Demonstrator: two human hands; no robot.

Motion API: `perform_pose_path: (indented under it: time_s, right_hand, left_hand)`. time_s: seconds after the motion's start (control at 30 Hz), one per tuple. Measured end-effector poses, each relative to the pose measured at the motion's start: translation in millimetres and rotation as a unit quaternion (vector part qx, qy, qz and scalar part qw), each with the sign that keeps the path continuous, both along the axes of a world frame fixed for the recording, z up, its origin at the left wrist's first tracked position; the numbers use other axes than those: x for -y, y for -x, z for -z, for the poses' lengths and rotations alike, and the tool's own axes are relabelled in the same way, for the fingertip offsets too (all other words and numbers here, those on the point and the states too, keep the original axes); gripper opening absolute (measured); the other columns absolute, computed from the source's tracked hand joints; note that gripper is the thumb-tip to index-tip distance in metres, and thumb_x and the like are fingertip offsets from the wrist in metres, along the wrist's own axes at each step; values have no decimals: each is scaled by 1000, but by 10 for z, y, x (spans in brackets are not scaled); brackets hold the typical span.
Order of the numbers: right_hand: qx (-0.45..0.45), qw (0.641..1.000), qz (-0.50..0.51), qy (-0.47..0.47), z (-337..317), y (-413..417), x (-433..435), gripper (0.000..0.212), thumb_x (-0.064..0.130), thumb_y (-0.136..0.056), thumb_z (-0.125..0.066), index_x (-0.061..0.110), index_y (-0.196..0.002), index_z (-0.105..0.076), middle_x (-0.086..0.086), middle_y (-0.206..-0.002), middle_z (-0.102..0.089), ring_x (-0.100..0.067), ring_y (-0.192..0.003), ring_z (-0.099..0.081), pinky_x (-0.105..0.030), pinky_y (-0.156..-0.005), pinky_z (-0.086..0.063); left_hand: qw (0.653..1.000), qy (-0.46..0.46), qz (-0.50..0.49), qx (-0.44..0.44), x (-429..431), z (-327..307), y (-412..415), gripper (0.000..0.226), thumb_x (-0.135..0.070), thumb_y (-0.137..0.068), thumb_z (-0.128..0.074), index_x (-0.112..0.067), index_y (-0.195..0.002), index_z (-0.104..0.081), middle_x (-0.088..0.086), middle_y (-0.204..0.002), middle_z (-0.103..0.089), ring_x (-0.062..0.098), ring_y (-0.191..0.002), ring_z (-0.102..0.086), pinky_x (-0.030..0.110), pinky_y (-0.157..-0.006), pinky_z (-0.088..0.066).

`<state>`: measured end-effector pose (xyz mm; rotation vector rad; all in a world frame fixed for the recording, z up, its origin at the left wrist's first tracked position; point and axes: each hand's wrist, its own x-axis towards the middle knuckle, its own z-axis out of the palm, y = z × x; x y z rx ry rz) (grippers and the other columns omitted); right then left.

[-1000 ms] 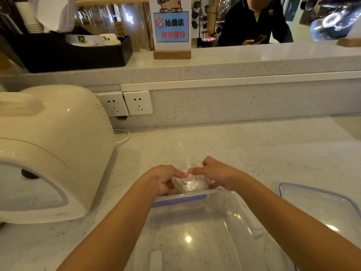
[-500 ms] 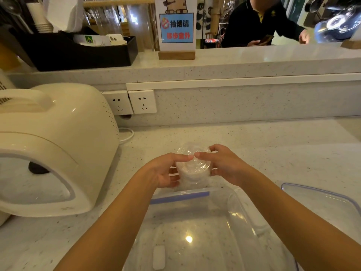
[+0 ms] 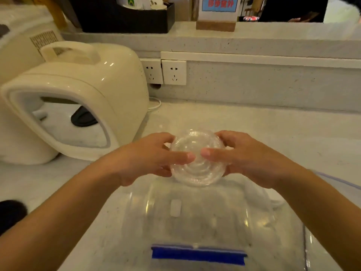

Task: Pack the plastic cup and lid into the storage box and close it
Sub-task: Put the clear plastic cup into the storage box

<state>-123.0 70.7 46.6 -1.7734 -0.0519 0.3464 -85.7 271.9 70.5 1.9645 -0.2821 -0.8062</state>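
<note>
Cup and lid [image 3: 197, 157]: raised since earlier, now over storage box [image 3: 195, 216]. Left hand [image 3: 148, 159] and right hand [image 3: 244, 157] clasp opposite sides, likely steadying for lowering.

Clear ribbed plastic lid [image 3: 197, 159] seated on clear plastic cup [image 3: 197, 180], largely hidden beneath it, held above far end of open transparent storage box [image 3: 195, 222], blue latch [image 3: 198, 255] at near edge.

A sign [image 3: 217, 8] on a wooden base stood on the ledge behind the table; its blue panel carried red Chinese characters, 移步室外. A small green-and-yellow label [image 3: 130, 1] in the black tray [image 3: 125, 18] was too small to read.
</note>
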Motion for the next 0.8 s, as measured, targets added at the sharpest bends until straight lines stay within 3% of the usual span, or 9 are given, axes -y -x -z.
perform_pose_path:
  time_s: [0.13, 0.23, 0.37, 0.53, 0.6, 0.67, 0.73, 0.8]
  right_hand:
    - [-95, 994, -52, 12, 298, -18, 43, 33, 40, -70, -72, 32, -99, -60, 6, -96, -70, -10, -84, -70, -26, -63, -59]
    - [-151, 986, -63, 10, 497, -78, -35, 19, 34, -72, -73, 33, -89, -64, 6, -89, -74, -13, -84, -71, -31, -69, -61]
    - [-188, 978, -61, 61, 662, -201, -136, 21, 30, -72, -75, 23, -88, -64, 0, -92, -73, -13, -79, -72, -28, -66, -60]
    - [-185, 975, -45, 114, 737, -280, -273, 21, 32, -71, -74, 20, -85, -65, -2, -92, -73, -16, -80, -72, -26, -69, -59]
    - [-181, 975, -36, 125, 747, -278, -306, 22, 33, -72, -73, 19, -87, -64, -4, -94, -72, -19, -85, -70, -30, -77, -59]
    - [-190, 971, -24, 140, 732, -268, -342, 37, 36, -72, -73, 11, -98, -63, -9, -102, -69, -25, -92, -68, -38, -86, -57]
    - [-199, 967, -12, 159, 719, -256, -372, 50, 40, -73, -71, 7, -108, -58, -11, -107, -66, -27, -94, -66, -38, -84, -57]
    - [-193, 965, -4, 176, 705, -240, -394, 50, 42, -76, -67, 9, -111, -55, -9, -107, -64, -25, -91, -65, -33, -74, -58]
  left_hand:
    - [994, -104, 27, -8, 80, 171, -5, 35, -31, -79, -67, -26, -110, -52, 2, -105, -64, 19, -96, -64, 35, -87, -55]
    - [990, -131, 30, -31, 136, 357, 11, 21, -26, -85, -60, -27, -104, -49, 5, -109, -61, 24, -104, -59, 38, -91, -52]
    - [982, -185, 21, -27, 190, 561, 1, 44, -21, -87, -54, -15, -127, -36, 8, -110, -56, 24, -100, -57, 34, -85, -52]
    - [976, -216, 8, 1, 131, 658, -42, 46, -18, -87, -51, -13, -130, -35, 13, -114, -56, 29, -102, -58, 39, -86, -52]
    - [974, -222, 2, 36, 117, 688, -34, 44, -18, -86, -52, -12, -128, -38, 12, -113, -58, 28, -100, -59, 40, -85, -52]
    - [959, -259, 3, 112, 135, 722, -11, 44, -17, -86, -52, -13, -128, -40, 8, -114, -58, 21, -92, -58, 32, -73, -51]
    - [940, -280, 13, 195, 138, 756, 29, 51, -21, -87, -53, -17, -134, -34, 7, -123, -53, 19, -92, -55, 26, -67, -45]
    - [937, -251, 51, 238, 111, 816, 73, 63, -33, -83, -59, -23, -138, -29, 5, -137, -43, 22, -109, -52, 26, -78, -43]
